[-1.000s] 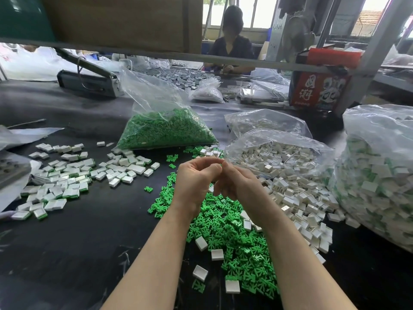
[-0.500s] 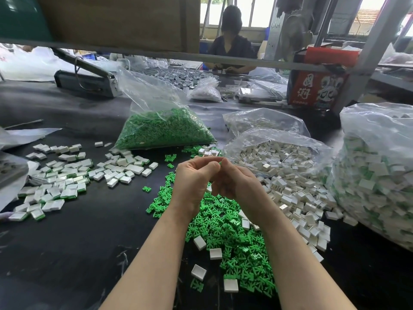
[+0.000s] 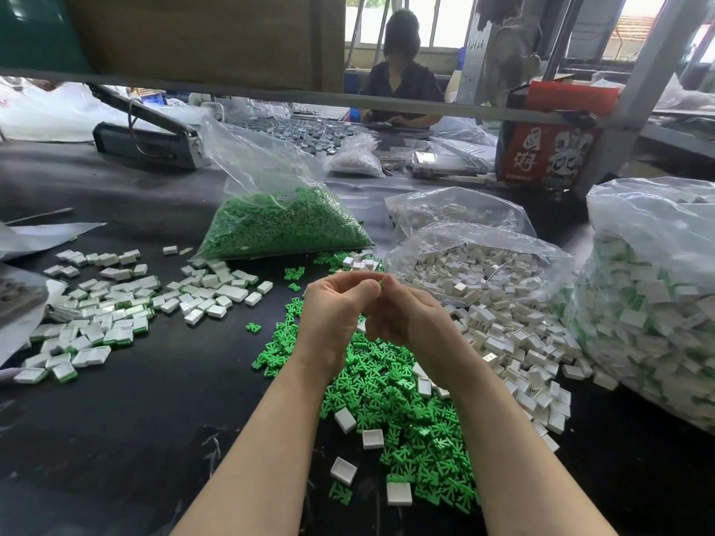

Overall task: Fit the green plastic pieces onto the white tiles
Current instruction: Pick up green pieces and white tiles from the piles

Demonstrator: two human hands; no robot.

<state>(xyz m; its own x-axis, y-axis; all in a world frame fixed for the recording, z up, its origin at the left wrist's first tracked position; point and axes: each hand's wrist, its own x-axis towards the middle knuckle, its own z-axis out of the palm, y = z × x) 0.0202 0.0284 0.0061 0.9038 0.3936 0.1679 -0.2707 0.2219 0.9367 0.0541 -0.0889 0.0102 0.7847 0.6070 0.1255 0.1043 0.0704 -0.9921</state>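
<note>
A black worktable (image 3: 127, 412) fills the view, with a second person (image 3: 400, 71) seated at its far side behind a grey shelf rail (image 3: 425, 106). At the right edge stands a large clear bag of assembled tiles (image 3: 654, 303), white with green showing through. Left of it lies an open bag of plain white tiles (image 3: 476, 265), its contents spilling toward the near edge, and behind that another smaller bag of white parts (image 3: 456, 206). Farther left a bag of green plastic pieces (image 3: 282, 226) sits upright and slumped. On the table's left lies a spread of finished tiles (image 3: 116, 303), white tops with green edges. In the middle a loose heap of green pieces (image 3: 402, 404) carries a few white tiles, one (image 3: 343, 470) lying near the closest edge. Above this heap the left hand (image 3: 334, 315) and right hand (image 3: 410, 319) meet, fingertips pressed together and pinching a small green piece (image 3: 381, 284) between them; only a sliver shows, and whether a tile is held with it cannot be told.
</note>
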